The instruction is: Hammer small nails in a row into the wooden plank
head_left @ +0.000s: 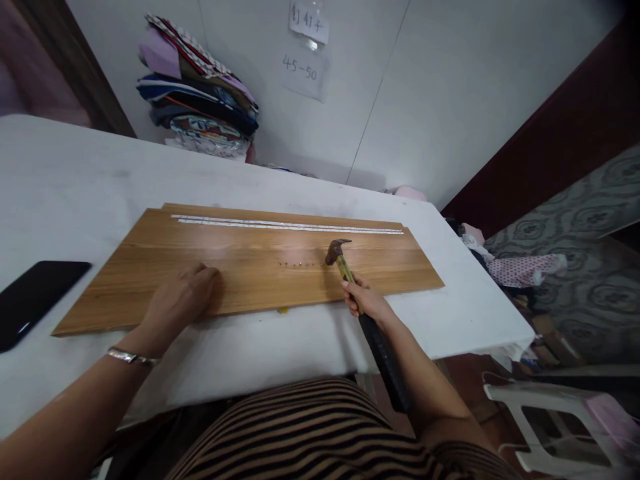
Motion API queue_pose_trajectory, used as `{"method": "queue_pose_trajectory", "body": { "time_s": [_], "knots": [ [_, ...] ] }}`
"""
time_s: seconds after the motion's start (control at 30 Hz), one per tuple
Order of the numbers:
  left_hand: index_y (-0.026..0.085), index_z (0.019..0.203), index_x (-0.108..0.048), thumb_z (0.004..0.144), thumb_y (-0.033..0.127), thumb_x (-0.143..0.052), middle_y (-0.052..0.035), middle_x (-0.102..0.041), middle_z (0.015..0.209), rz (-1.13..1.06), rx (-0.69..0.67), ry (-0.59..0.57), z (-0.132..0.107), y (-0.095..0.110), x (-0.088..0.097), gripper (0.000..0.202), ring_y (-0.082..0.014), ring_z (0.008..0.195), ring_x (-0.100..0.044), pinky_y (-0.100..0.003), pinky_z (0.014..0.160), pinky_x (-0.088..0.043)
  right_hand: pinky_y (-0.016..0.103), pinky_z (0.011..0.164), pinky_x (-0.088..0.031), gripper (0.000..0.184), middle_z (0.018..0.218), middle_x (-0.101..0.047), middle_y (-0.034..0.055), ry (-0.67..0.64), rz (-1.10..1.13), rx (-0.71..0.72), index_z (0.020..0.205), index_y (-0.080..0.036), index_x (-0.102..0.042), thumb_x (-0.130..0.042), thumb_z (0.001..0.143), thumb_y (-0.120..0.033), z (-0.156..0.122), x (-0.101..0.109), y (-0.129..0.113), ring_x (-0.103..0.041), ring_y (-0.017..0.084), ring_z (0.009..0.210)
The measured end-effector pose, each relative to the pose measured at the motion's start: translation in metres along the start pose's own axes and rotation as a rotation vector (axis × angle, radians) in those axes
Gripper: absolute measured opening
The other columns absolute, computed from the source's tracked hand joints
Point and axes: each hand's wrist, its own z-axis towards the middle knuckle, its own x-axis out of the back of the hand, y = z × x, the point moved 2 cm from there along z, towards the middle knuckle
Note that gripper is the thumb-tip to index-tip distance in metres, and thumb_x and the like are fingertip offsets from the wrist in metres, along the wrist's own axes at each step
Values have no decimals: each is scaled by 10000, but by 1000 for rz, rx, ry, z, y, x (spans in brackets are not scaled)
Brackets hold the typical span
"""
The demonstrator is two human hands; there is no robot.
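Observation:
A wood-grain board (pixel 250 257) lies flat on the white table. My right hand (pixel 367 300) is closed around the handle of a claw hammer (pixel 345 267). Its rusty head hangs over the middle of the board, and its black grip reaches back along my forearm. Beside the head, several small nails (pixel 301 265) form a short row on the board; whether they stand in the wood is too small to tell. My left hand (pixel 183 297) rests on the board left of the row, its fingers curled together. The fingertips are hidden, so anything in them cannot be seen.
Two pale measuring strips (pixel 290 227) run along the board's far edge. A black phone (pixel 43 293) lies on the white table (pixel 115 170) at left. Folded clothes (pixel 200 87) are stacked against the wall. A white plastic stool (pixel 545 400) stands at lower right.

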Motion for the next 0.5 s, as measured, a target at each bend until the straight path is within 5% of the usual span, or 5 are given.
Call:
{"method": "queue_pose_trajectory", "body": {
  "time_s": [0.5],
  "knots": [
    [100,1241,-693,994,226,-271,-216,-681,1257,-95,102,-18,4,-6,4,505,-338,1005,-708,-486,862,-558,193,331,-272,409,550,-459,-130,23,47,-8,848,-257,-391,-706,707,-478,-2,-2,-1,-335,51,356]
  ]
}}
